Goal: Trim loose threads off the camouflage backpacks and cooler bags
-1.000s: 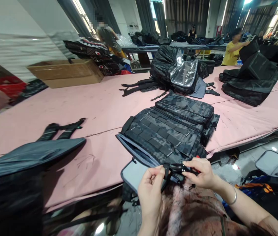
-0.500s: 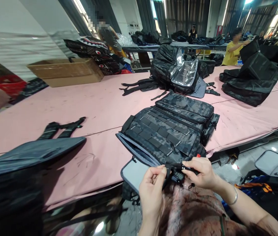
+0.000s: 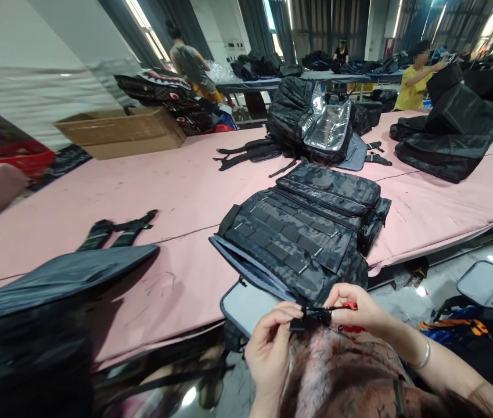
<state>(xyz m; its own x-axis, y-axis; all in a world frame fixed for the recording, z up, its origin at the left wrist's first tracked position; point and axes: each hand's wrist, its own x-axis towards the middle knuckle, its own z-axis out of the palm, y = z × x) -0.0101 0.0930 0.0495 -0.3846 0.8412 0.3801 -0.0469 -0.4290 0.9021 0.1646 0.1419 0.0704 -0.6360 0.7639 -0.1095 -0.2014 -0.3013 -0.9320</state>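
A dark camouflage backpack (image 3: 302,232) lies flat at the near edge of the pink table (image 3: 150,191), its grey-lined flap hanging open toward me. My left hand (image 3: 270,345) and my right hand (image 3: 357,307) are both pinched on a black strap with a buckle (image 3: 316,316) at the backpack's near end, stretching it between them just above my lap. A small red piece (image 3: 349,306) shows at my right fingers. My right wrist wears a silver bangle.
Another dark bag (image 3: 46,290) lies at the near left with loose straps (image 3: 119,229) beyond it. An open backpack with silver lining (image 3: 316,125), black bags (image 3: 450,139), a cardboard box (image 3: 119,130). A person in yellow (image 3: 414,87) works at the far right.
Both hands have drawn the strap nearer to me and lower, closer together. The camera has shifted slightly; the backpack has not moved.
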